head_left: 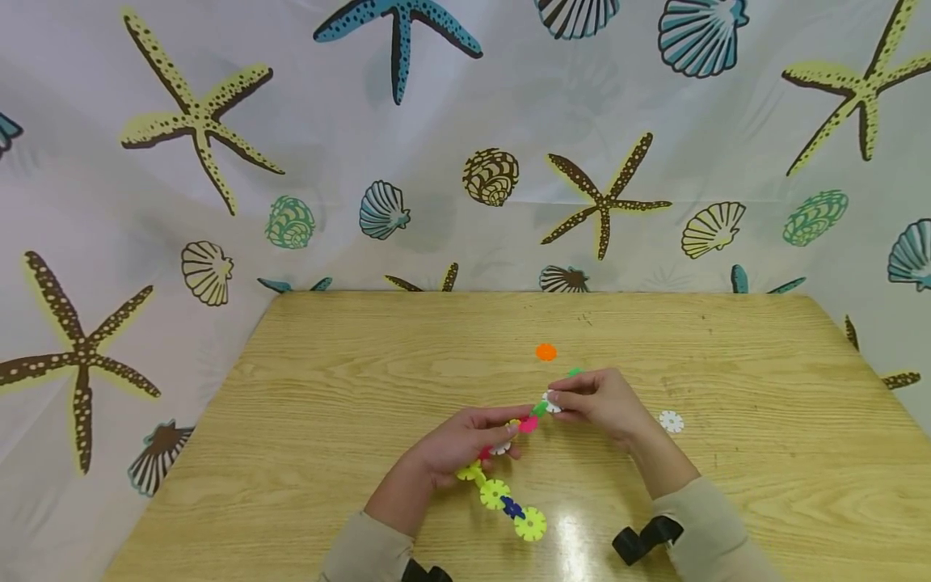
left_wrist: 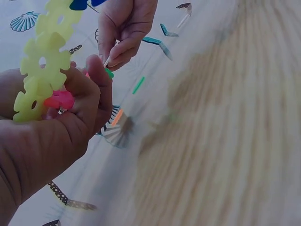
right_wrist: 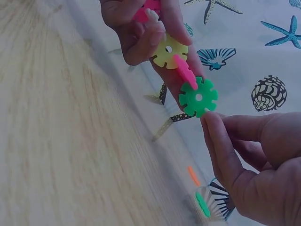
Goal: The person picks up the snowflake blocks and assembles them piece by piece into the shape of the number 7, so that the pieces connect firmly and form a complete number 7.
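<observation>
My left hand [head_left: 458,444] grips the middle of a chain of slotted plastic discs. Its lower end hangs past the palm, with yellow discs [head_left: 494,482] and a dark blue disc [head_left: 512,508] among them. Toward the other end come a yellow disc [right_wrist: 161,57], a pink disc [right_wrist: 186,73] and a green disc [right_wrist: 190,102]. With thumb and fingers, my right hand [head_left: 607,404] pinches a white disc [head_left: 553,404] right at the green disc's edge. In the right wrist view those fingers hide most of the white disc.
Loose on the wooden table [head_left: 327,364] lie an orange disc [head_left: 546,352], a green disc [head_left: 576,373] just beyond the right hand, and a white disc [head_left: 671,421] to its right. A cloth [head_left: 436,153] printed with shells and starfish hangs behind the table.
</observation>
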The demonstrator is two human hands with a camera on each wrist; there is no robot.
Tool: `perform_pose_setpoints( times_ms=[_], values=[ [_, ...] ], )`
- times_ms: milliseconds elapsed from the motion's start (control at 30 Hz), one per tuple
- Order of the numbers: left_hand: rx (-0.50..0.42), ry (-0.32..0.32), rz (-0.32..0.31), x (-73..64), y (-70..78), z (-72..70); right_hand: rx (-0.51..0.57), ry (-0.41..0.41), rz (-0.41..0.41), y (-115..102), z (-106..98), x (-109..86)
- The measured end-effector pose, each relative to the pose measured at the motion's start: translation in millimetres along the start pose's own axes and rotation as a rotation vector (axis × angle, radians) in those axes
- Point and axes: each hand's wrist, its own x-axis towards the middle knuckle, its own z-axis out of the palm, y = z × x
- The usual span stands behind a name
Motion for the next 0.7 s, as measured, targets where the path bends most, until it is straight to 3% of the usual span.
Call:
perform_pose_setpoints(
  times_ms=[500, 700],
  values=[
    [-0.041, 0.031, -0.03, 2.4, -0.3, 3.4, 0.031, 0.065, 0.034, 2.3, 6.6, 0.3],
    [-0.061, 0.01, 0.005, 3.2, -1.3, 5.6, 0.05, 0.049, 0.034, 0.5, 6.6, 0.4]
  ],
)
